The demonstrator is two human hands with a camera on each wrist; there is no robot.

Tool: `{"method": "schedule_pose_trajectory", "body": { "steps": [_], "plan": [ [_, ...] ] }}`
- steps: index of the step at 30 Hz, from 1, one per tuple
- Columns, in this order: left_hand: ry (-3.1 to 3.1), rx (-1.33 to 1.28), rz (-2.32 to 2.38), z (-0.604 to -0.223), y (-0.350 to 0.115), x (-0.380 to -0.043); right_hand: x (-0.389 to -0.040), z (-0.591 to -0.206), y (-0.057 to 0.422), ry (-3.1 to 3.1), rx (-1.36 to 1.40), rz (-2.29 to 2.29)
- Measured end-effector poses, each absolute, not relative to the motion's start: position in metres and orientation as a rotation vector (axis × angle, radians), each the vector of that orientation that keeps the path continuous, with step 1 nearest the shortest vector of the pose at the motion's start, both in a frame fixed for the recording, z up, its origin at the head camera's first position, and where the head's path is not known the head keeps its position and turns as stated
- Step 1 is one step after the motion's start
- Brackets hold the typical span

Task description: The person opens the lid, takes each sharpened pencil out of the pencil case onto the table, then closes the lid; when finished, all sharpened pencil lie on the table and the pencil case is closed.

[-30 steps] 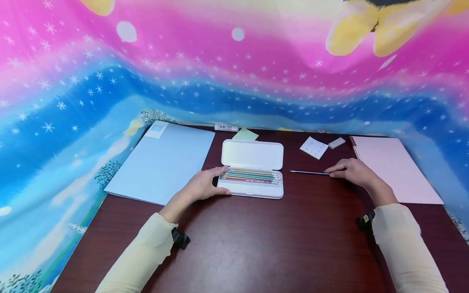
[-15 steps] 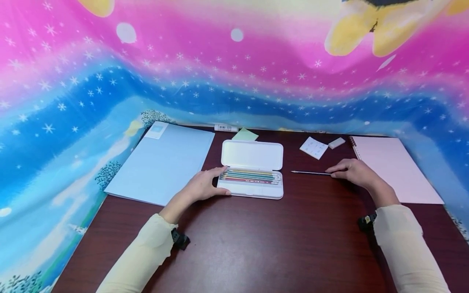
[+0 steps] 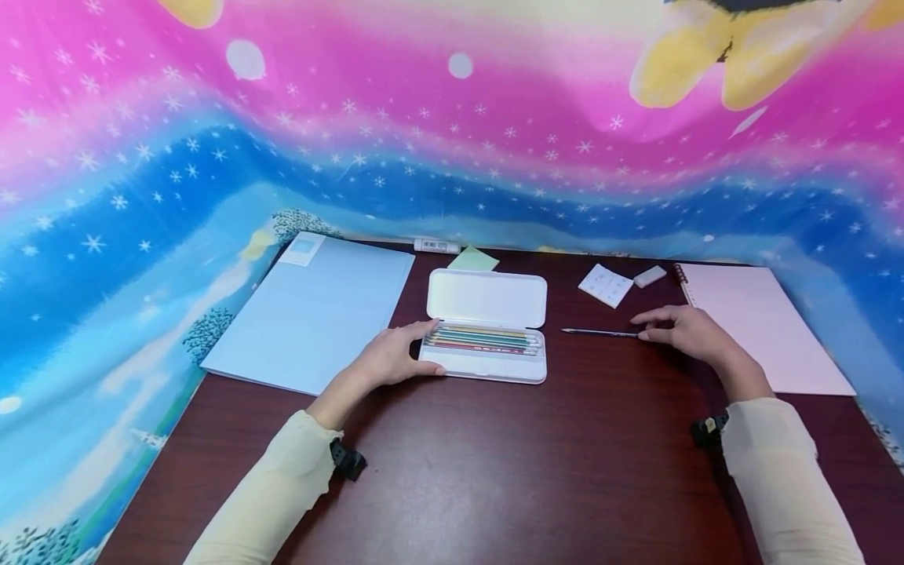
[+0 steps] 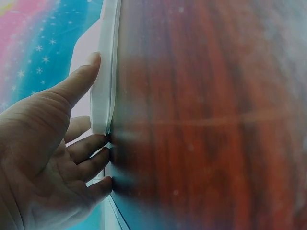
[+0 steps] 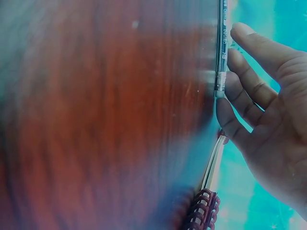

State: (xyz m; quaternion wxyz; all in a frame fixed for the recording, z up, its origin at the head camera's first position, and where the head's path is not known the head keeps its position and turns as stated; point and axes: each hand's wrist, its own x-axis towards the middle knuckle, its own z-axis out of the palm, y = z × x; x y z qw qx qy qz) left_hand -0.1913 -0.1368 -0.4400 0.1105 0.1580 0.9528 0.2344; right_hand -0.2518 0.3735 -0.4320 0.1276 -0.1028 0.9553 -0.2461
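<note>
A white pencil case [image 3: 487, 366] stands with its lid [image 3: 487, 298] raised, and several pencils [image 3: 483, 340] lie side by side inside it. My left hand [image 3: 387, 358] holds the left end of the case, thumb at the front edge and index finger at the back corner. In the left wrist view the thumb [image 4: 81, 81] rests against the case's side wall. A single dark pencil [image 3: 599, 333] lies on the table to the right of the case. My right hand [image 3: 688, 331] is at its right end, and the right wrist view shows the thumb [image 5: 259, 43] apart from the pencil's side.
A light blue folder [image 3: 318, 314] lies left and a pink spiral notebook [image 3: 770, 329] right. Behind are a glue stick [image 3: 435, 246], green sticky notes [image 3: 475, 258], a white printed card [image 3: 605, 285] and an eraser [image 3: 650, 275]. A printed cloth [image 3: 452, 157] hangs at the back.
The dark pencil shifted slightly right with my right hand, then stayed on the table as the fingers spread a little from its end. My left hand has kept its place on the case.
</note>
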Motion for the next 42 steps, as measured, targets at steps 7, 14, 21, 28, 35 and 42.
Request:
{"method": "schedule_pose_trajectory", "body": {
  "steps": [7, 14, 21, 28, 35, 42],
  "plan": [
    [2.788, 0.452, 0.699, -0.440, -0.137, -0.191, -0.252, -0.430, 0.372, 2.809, -0.330, -0.717],
    [2.792, 0.445, 0.701, -0.442, -0.138, -0.190, -0.249, -0.420, 0.351, 2.853, -0.450, -0.798],
    [2.798, 0.437, 0.709, -0.439, -0.138, -0.192, -0.246, -0.419, 0.306, 2.862, -0.515, -0.826],
    [2.808, 0.454, 0.720, -0.436, -0.136, -0.195, -0.245, -0.422, 0.253, 2.752, -0.585, -0.853],
    [2.796, 0.442, 0.733, -0.436, -0.134, -0.194, -0.239, -0.420, 0.211, 2.668, -0.728, -0.829],
    [2.798, 0.439, 0.739, -0.439, -0.136, -0.192, -0.236, -0.422, 0.183, 2.613, -0.857, -0.720]
  ]
}}
